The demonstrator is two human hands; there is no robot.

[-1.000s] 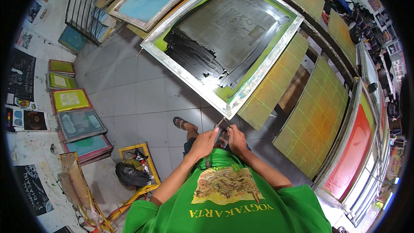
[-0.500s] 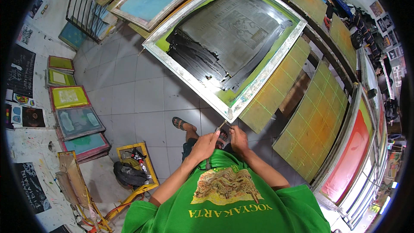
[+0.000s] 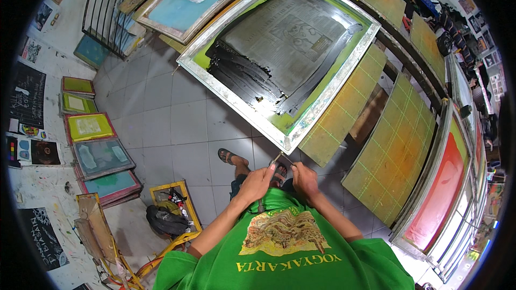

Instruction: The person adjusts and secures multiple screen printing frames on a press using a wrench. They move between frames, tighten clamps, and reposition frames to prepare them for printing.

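Note:
In front of my waist, my left hand [image 3: 257, 185] is closed around a slim tool [image 3: 276, 158] with a narrow, brass-coloured tip; its exact kind is unclear. A dark end hangs below that hand against the green shirt. My right hand [image 3: 305, 180] pinches a thin dark rod [image 3: 287, 159], whose far end comes close to the tool's tip. Whether the two touch I cannot make out. Just beyond both hands is the near corner of a screen printing frame [image 3: 236, 100]. Thick black ink [image 3: 242, 78] is smeared over its mesh, around a faint printed design.
Green-yellow boards [image 3: 389, 156] with grid lines lie on the right, beside a red screen [image 3: 438, 198]. Another blue screen [image 3: 166, 8] sits at the far left. Smaller screens [image 3: 102, 153] lean along the left wall. A yellow frame [image 3: 189, 204] and dark bag [image 3: 165, 219] stand nearby.
My right hand has drawn slightly right and nearer to me, showing more of the thin rod. My left hand keeps its hold on the tool. The view has shifted a little.

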